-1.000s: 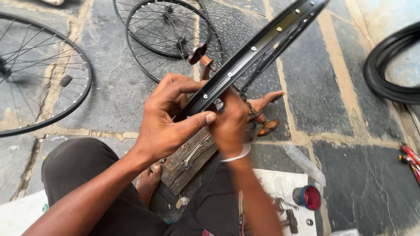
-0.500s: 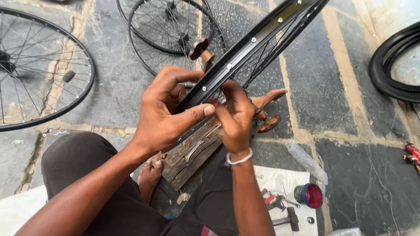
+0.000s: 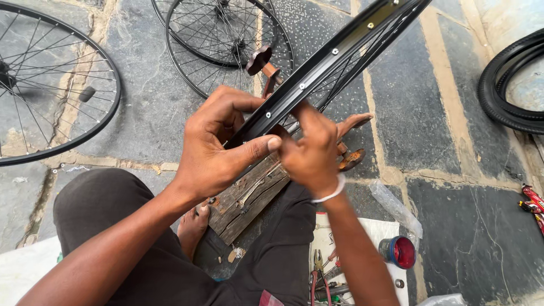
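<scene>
**Fingers pinch a black metal rim**

Fingers point(image 3: 249, 148) of the left hand point(image 3: 218, 144) clamp the glossy black rim point(image 3: 334, 54), thumb pressed flat along its edge. The right hand point(image 3: 310, 152) curls its fingertips tight against the same rim at centre frame. The rim slants toward 1 o'clock, thin spokes behind. A rough wooden block point(image 3: 246, 198) lies below at 6 o'clock.

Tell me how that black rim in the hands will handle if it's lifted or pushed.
The rim looks like a thin metal hoop, so probably stiff and fairly light for its size. Its spokes appear laced, which likely keeps it from flexing. Round and narrow, it would probably roll or tip if let go; the left hand and right hand both steady it.
</scene>
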